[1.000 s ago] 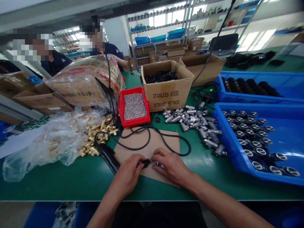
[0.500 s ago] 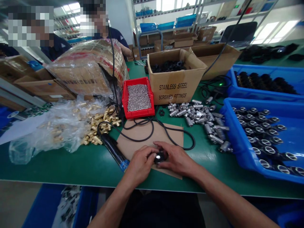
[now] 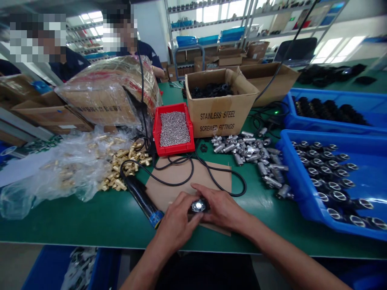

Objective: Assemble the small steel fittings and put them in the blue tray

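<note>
A small black part with a shiny metal face (image 3: pixel 198 206) is between my hands, over the brown cardboard sheet (image 3: pixel 169 177); its exact kind is hard to make out. My left hand (image 3: pixel 181 217) closes on its left side with thumb and fingers. From the right, my right hand (image 3: pixel 220 207) curls round the same part, fingers behind it and thumb in front. Left of my left hand lies a black electric screwdriver (image 3: pixel 142 199) with a blue-taped end, its cord looping over the cardboard.
A red bin (image 3: pixel 174 151) holds tiny metal pieces. Brass fittings (image 3: pixel 116 169) spill from a plastic bag on the left; steel fittings (image 3: pixel 248 147) lie right. Blue trays (image 3: pixel 290 177) of black parts stand at the right. A labelled carton (image 3: pixel 219 121) stands behind. Two people (image 3: pixel 145 52) are across the table.
The metal face of the part now shows more towards me, and my left fingers have shifted lower around it. The whole view has moved slightly.
</note>
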The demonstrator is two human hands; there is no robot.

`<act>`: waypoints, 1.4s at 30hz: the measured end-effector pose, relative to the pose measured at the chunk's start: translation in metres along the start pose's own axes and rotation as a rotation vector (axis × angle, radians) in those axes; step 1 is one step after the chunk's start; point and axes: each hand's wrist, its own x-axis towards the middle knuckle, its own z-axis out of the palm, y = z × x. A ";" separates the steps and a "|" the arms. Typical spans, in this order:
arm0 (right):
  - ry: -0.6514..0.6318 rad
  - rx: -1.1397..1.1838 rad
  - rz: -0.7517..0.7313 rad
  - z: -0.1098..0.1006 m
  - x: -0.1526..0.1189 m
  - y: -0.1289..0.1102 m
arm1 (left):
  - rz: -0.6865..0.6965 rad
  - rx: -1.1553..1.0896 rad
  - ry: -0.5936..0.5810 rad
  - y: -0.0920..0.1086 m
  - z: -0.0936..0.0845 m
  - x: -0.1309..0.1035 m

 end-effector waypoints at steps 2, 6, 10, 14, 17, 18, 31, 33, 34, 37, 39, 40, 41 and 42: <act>-0.043 -0.018 -0.052 -0.017 0.005 -0.002 | -0.012 -0.017 -0.004 -0.003 0.001 0.002; 0.133 -0.296 0.027 -0.064 0.038 0.006 | -0.049 -0.092 -0.037 -0.006 0.002 0.009; 0.176 -0.622 0.199 -0.096 0.091 0.029 | -0.090 -0.094 -0.067 -0.003 0.002 0.013; 0.068 -0.659 0.184 -0.102 0.136 0.047 | -0.094 -0.104 -0.088 -0.002 0.003 0.014; 0.005 -0.683 0.162 -0.098 0.156 0.052 | -0.102 -0.106 -0.088 -0.004 0.004 0.013; -0.011 -0.691 0.153 -0.097 0.159 0.053 | -0.101 -0.107 -0.088 -0.005 0.005 0.013; 0.121 -0.838 0.124 -0.123 0.133 0.063 | -0.098 -0.133 -0.070 -0.004 0.004 0.010; 0.133 -0.862 0.108 -0.122 0.127 0.066 | -0.095 -0.139 -0.066 -0.002 0.003 0.011; 0.138 -0.872 0.100 -0.120 0.126 0.067 | -0.096 -0.144 -0.064 -0.002 0.003 0.011; 0.168 -0.900 0.100 -0.112 0.125 0.068 | -0.095 -0.155 -0.054 -0.002 0.003 0.012; 0.189 -0.913 0.109 -0.107 0.126 0.068 | -0.091 -0.158 -0.054 -0.002 0.003 0.012; 0.197 -0.916 0.112 -0.106 0.127 0.068 | -0.091 -0.158 -0.055 -0.002 0.003 0.012; 0.203 -0.917 0.114 -0.105 0.127 0.068 | -0.092 -0.158 -0.056 -0.002 0.003 0.011; 0.208 -0.916 0.115 -0.105 0.126 0.068 | -0.093 -0.156 -0.056 -0.002 0.003 0.011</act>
